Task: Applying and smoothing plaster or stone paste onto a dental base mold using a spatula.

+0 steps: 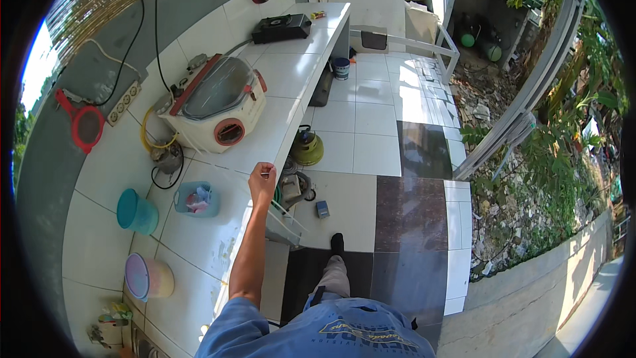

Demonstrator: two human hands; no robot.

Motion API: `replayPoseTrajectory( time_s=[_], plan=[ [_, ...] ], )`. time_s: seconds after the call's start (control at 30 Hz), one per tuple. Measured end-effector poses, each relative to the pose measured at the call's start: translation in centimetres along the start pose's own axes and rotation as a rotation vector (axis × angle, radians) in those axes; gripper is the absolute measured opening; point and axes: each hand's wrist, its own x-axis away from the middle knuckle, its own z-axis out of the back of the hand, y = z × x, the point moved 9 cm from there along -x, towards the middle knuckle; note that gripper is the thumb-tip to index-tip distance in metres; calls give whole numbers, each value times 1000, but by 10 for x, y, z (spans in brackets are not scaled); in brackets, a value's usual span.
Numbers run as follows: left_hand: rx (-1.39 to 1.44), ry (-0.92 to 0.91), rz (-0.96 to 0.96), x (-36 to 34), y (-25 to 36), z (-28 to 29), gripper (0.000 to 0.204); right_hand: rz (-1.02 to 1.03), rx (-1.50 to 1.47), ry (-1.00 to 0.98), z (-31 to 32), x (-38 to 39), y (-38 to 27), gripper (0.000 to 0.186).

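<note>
My left hand (262, 182) reaches forward over the front edge of the white tiled counter (278, 73). Its fingers are closed, with a small pale bit showing at the fingertips, too small to name. Nearest to it on the counter is a white cabinet (255, 111) with a clear lid, red trim and a round red-rimmed opening. A light blue plastic basket (211, 207) holding crumpled pale cloth or plastic stands to the left of my forearm. My right hand does not show.
Along the wall stand a teal bucket (138, 212) and a pinkish tub (156, 277). A black portable stove (281, 28) sits farther back. Below the counter are a green gas cylinder (307, 148) and a machine with hoses (295, 189); a small blue box (322, 209) lies on the floor.
</note>
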Motion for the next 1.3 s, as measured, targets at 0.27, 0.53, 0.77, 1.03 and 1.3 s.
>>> replayPoseTrajectory(
  time_s=[0.27, 0.53, 0.77, 1.03, 1.3],
  plan=[
    [-500, 233, -29, -114, -111, -6, 5, -344, -173, 224, 9, 20, -2, 36],
    [-788, 265, 226, -124, -156, -5, 9, 155, -272, 117, 7, -29, -98, 27],
    [-842, 283, 255, -114, -163, -2, 13, -96, -579, 117, 84, -70, -185, 36],
    [-744, 154, 248, -96, -44, -115, 19, -383, -531, 106, 129, -190, -190, 61],
    [-616, -433, 498, -69, -73, -314, 23, 43, -385, -94, 179, -407, -177, 61]
  ],
)
